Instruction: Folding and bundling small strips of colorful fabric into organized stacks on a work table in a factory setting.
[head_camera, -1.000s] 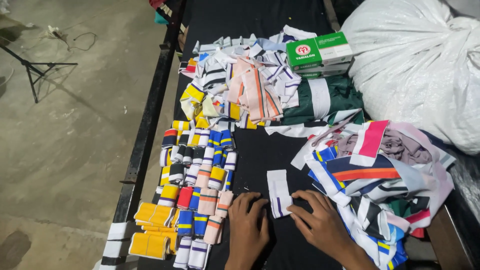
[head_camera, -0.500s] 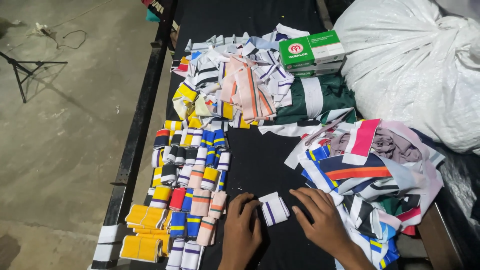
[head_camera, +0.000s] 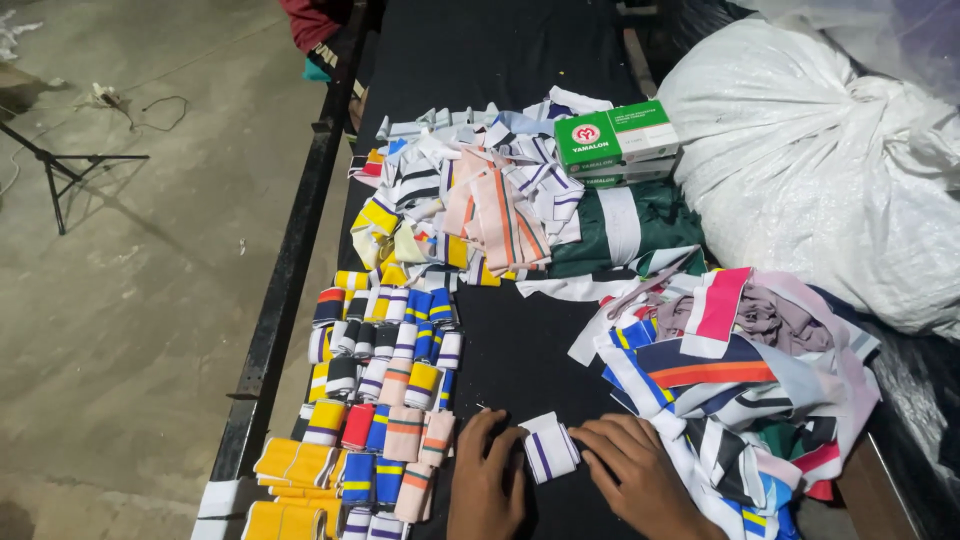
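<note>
My left hand and my right hand rest on the black table at the bottom of the view. Between their fingers is a small white folded cloth strip with a purple stripe, touched from both sides. Left of my left hand stand rows of folded striped strips in yellow, blue, red, pink and white. A loose heap of unfolded striped strips lies right beside my right hand.
Another heap of striped strips lies further back, with green cloth and a green-and-white box beside it. A big white sack fills the right. The table's left rail borders a concrete floor with a tripod stand.
The white purple-striped strip was lying flat and long; my hands have folded it into a short bundle and both hands have closed in on it.
</note>
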